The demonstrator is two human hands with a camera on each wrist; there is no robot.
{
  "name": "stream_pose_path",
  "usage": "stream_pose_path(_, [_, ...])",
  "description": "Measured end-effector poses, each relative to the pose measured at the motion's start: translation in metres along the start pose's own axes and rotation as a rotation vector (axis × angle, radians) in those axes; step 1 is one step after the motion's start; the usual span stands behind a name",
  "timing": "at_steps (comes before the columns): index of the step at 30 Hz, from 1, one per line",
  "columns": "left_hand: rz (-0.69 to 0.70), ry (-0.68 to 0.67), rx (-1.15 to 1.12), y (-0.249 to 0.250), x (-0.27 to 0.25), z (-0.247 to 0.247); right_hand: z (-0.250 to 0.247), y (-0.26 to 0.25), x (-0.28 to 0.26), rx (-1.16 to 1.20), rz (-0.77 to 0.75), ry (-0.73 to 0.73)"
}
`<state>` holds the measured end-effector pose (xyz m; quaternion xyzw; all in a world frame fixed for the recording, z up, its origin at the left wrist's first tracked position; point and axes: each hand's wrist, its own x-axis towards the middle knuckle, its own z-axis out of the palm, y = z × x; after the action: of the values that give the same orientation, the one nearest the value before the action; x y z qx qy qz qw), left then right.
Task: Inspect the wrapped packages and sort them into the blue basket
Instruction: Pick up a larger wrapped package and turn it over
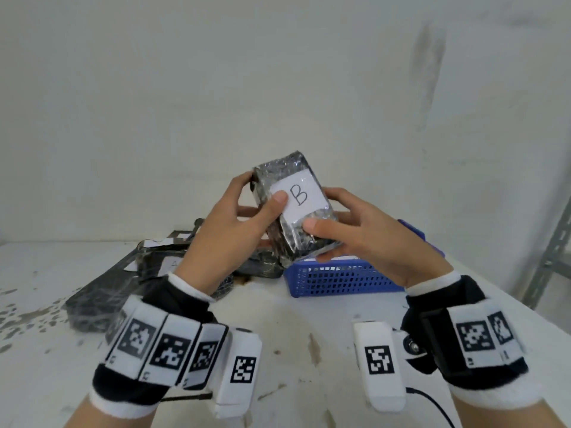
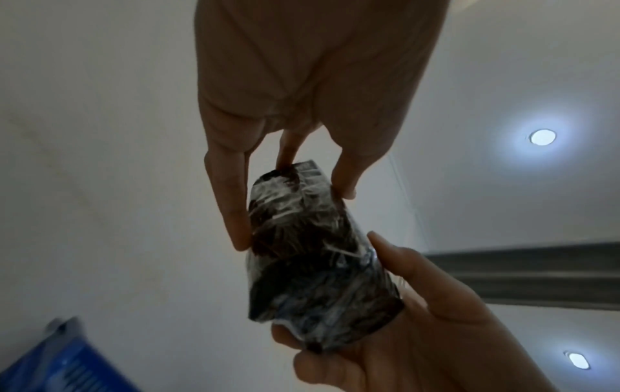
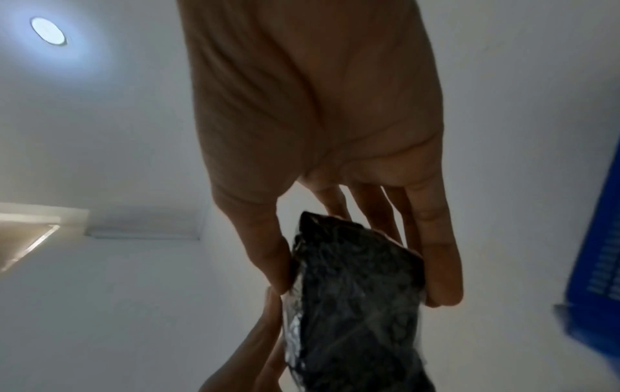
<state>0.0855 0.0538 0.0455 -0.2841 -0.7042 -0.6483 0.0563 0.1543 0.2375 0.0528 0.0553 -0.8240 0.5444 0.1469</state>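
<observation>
Both hands grasp one wrapped package (image 1: 292,208) held up in the air above the worktop (image 1: 278,329), label side to the head camera. Left hand (image 1: 225,230) clamps the upper left part, thumb on the white label marked B, fingers behind. Right hand (image 1: 367,239) holds the lower right end, thumb on the front by the label, fingers underneath. Wrist views confirm each grip: fingers and thumb on opposite faces of the crinkly dark wrap.

Blue basket (image 1: 336,279) sits on the worktop just below and right of the package; its inside is hidden by the hands, so contents cannot be told. Pile of dark wrapped packages (image 1: 123,279) lies left of the basket, one with a label that looks like A.

Judgement: inspection step in hand, label readable. This package not yet in the basket, several left in the pile, so sorting is far from done.
</observation>
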Motion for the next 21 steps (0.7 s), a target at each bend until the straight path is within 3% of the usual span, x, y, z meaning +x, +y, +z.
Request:
stream_pose_path(3, [-0.038,-0.133,0.09,-0.013,-0.005,0.02,-0.022,0.016,-0.014,-0.07,0.087,0.024])
stream_pose_path(7, [-0.08,-0.294,0.42,-0.027,-0.007,0.048,-0.055,0.041,-0.04,-0.135,0.26,0.088])
stream_pose_path(16, [-0.159,-0.378,0.666,-0.062,-0.015,0.088,-0.133,0.107,-0.103,-0.283,0.692,0.331])
stream_pose_path(21, [-0.273,-0.483,0.779,-0.075,-0.015,0.1,-0.143,0.128,-0.108,-0.212,0.803,0.415])
